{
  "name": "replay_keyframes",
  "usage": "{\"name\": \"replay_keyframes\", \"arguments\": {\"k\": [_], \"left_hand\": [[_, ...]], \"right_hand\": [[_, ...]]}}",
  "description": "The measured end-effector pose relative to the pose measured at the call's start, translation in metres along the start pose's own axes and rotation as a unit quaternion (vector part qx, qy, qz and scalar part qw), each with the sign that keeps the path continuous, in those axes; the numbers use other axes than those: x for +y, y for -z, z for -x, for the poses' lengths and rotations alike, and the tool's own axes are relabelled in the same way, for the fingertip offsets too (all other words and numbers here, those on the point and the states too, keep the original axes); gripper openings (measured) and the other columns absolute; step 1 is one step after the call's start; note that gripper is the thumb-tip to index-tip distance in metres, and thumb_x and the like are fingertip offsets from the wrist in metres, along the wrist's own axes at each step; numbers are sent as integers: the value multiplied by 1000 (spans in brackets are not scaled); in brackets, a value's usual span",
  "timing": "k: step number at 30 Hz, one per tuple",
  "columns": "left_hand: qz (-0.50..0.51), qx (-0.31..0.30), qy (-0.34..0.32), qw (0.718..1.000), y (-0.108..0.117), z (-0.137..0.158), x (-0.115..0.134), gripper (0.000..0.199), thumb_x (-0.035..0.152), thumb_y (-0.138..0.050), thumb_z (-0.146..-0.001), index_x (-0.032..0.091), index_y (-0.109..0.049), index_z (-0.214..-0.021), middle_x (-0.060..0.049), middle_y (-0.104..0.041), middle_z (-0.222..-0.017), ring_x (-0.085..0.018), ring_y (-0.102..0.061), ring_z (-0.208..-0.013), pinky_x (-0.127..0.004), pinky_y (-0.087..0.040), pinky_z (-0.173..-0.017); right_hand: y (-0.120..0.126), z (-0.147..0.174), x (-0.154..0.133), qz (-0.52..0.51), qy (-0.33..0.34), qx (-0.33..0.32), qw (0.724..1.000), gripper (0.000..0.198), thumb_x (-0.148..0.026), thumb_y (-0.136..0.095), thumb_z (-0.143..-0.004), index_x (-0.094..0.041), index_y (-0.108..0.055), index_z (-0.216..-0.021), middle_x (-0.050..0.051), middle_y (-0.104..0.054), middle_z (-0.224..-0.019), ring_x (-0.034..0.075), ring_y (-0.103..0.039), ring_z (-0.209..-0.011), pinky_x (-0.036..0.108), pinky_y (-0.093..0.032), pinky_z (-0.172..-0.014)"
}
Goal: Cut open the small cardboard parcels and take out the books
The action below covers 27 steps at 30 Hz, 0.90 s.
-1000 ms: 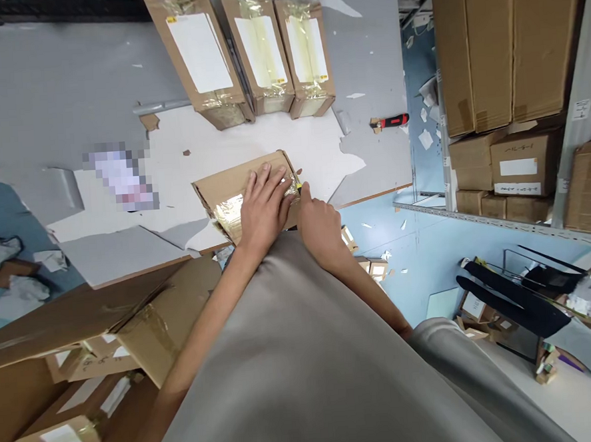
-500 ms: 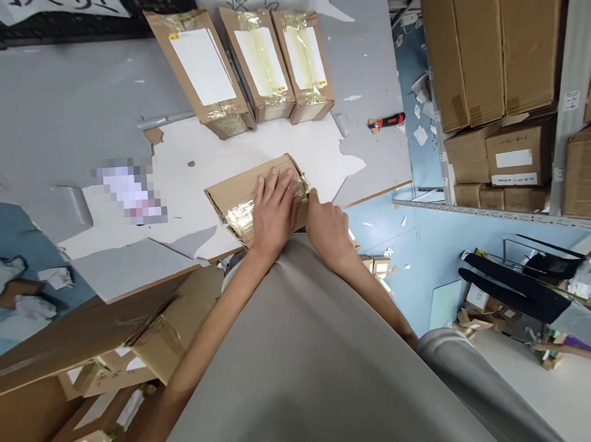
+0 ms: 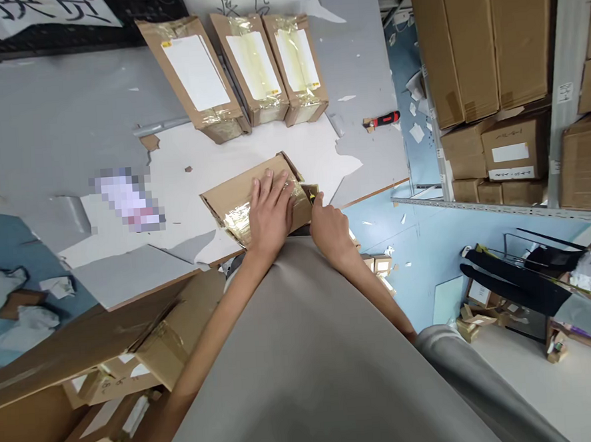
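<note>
A taped cardboard box (image 3: 226, 192) lies near the front edge of the table, close to my body. My left hand (image 3: 271, 212) is flat on its top with the fingers stretched out, pressing over the shiny tape. At the box's right end, my right hand (image 3: 332, 229) is closed round a box cutter (image 3: 313, 198). Only a bit of its yellow and black front shows; the fist hides the rest. Beside it, a small end flap (image 3: 309, 189) stands out from the box, and the end seam is parted.
Three taped, labelled boxes (image 3: 252, 70) stand in a row at the back. A red and black utility knife (image 3: 383, 119) lies on the table's right. Shelving with cartons (image 3: 516, 147) rises at right, an open large carton (image 3: 32, 424) at lower left. Another person (image 3: 582, 317) is far right.
My right hand has moved slightly with the box cutter at the box's right end, where the flap now sticks outward. My left hand stays on top. The view has shifted a little.
</note>
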<state>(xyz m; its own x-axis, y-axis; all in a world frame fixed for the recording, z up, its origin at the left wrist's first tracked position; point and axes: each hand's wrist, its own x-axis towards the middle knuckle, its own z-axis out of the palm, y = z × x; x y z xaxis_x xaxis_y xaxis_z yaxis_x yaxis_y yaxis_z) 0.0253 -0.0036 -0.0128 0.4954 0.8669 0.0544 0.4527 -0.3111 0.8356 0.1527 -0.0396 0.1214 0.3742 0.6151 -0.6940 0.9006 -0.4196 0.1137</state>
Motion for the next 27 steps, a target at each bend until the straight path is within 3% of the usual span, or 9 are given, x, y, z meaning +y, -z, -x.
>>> {"name": "replay_keyframes", "arguments": {"k": [4, 7, 11, 16, 19, 22, 23, 25, 27], "left_hand": [[-16, -8, -10, 1000, 11, 3, 0, 46, 50, -49, -121, 33, -72, -157, -9, -69, -172, -36, -45, -176, -76, -23, -149], [-21, -22, -2, 1000, 21, 8, 3, 54, 60, -56, -118, 33, -69, -164, -11, -70, -169, -38, -47, -175, -76, -25, -148], [-38, -35, 16, 999, 36, 22, 3, 62, 68, -62, -114, 35, -67, -166, -12, -69, -171, -40, -47, -175, -77, -26, -147], [-75, 1, 52, 996, 59, 62, -11, 65, 72, -60, -114, 33, -69, -165, -14, -64, -176, -38, -44, -176, -72, -30, -146], [-94, 65, 87, 990, 72, 91, -17, 61, 70, -54, -118, 32, -73, -162, -14, -61, -178, -36, -43, -177, -67, -32, -146], [-94, 137, 139, 976, 85, 116, -19, 56, 67, -50, -120, 34, -76, -158, -13, -59, -180, -34, -47, -175, -63, -36, -145], [-93, 160, 160, 970, 90, 123, -19, 55, 66, -50, -121, 34, -76, -157, -12, -59, -180, -34, -49, -174, -62, -37, -144], [-94, 208, 200, 953, 99, 138, -20, 53, 64, -52, -120, 34, -78, -155, -13, -63, -175, -34, -54, -169, -61, -41, -142], [-91, 256, 232, 934, 108, 152, -23, 50, 62, -57, -119, 33, -81, -150, -15, -68, -165, -34, -61, -160, -58, -46, -139]], "right_hand": [[6, 17, 31, -67, 55, -8, 996, 57, -22, -46, -120, -15, -53, -176, 21, -88, -127, 34, -86, -119, 41, -65, -101], [0, 2, 69, -176, 82, 54, 979, 51, -32, -42, -122, -24, -58, -171, 12, -90, -123, 29, -87, -109, 36, -63, -100], [-35, -81, 104, -231, 27, 121, 965, 57, -31, -32, -121, -12, -55, -169, 21, -86, -132, 30, -84, -112, 40, -62, -105], [-90, -188, 108, -230, 1, 96, 968, 69, -23, -43, -109, -3, -44, -175, 33, -72, -155, 40, -74, -138, 55, -56, -121], [-108, -220, 101, -238, 9, 112, 965, 72, -23, -50, -104, -5, -45, -174, 36, -63, -162, 43, -67, -147, 62, -52, -126], [-115, -231, 83, -282, 77, 155, 944, 58, -28, -52, -106, -12, -59, -162, 31, -58, -169, 39, -57, -158, 61, -46, -134], [-117, -232, 73, -322, 102, 132, 932, 50, -30, -51, -109, -14, -65, -154, 28, -64, -165, 36, -60, -155, 58, -47, -134], [-120, -227, 48, -438, 122, 9, 891, 39, -38, -49, -114, -17, -71, -138, 23, -77, -146, 30, -72, -137, 50, -56, -125], [-125, -215, 20, -546, 112, -144, 818, 37, -46, -51, -115, -19, -72, -128, 16, -84, -125, 25, -80, -113, 43, -65, -112]]}}
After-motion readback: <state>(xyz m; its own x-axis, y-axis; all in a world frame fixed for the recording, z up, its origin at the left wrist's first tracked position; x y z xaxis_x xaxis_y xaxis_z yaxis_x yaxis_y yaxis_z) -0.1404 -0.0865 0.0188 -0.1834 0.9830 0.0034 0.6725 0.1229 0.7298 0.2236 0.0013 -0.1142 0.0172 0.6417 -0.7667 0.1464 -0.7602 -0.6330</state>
